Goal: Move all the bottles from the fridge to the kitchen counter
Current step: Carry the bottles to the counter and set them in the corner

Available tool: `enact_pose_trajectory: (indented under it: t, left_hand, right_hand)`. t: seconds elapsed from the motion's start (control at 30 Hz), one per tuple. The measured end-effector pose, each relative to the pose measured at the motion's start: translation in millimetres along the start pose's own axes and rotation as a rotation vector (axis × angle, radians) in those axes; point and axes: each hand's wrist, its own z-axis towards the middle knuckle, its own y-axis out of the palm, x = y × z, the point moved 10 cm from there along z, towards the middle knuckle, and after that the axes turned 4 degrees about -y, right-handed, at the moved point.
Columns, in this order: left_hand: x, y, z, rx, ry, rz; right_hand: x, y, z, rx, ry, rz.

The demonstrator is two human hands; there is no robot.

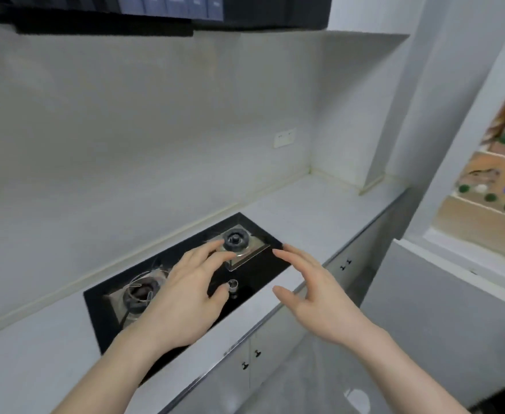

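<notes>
The bottles (497, 195) are in the open fridge (484, 162), far over on the right side of the room. I can see only their round caps, green, white and blue, so they seem to stand upright on a shelf in there. More things sit on the shelf above, but they are too blurry to name.

The right hand (317, 297) is nearer to the fridge, I think, so it should reach first. The left hand (182, 294) is farther away. Both hands are empty, with fingers spread loose, and they hover over the stove (254, 273) near the front edge of the tabletop (320, 210).

The tabletop is pale and bare. Its right end, just beside the fridge, looks like a good place to set bottles. Below are cupboard doors (263, 363) with small dark handles.
</notes>
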Motion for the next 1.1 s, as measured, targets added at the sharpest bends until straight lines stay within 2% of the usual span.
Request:
enact_pose_trajectory:
  t: [0.27,0.47,0.83,1.1]
  left_hand:
    - [133.1,97.7,98.3,-0.143,0.272,-0.029]
    - [228.8,171.9,155.4,-0.290,0.509,-0.071]
    - [350.2,259.4,217.9,-0.474,0.893,-0.149]
    - [405.1,317.3,242.1,-0.600,1.019,-0.160]
  right_hand:
    - [108.8,-119.2,-44.1,0.200,0.192,-0.081]
    - [177.8,-189.1,-101.5,0.364,0.415,-0.142]
    - [230.1,-262.3,-180.2,0.686,0.758,-0.240]
    - [250.8,-282.5,-210.2,0.847,0.885,-0.275]
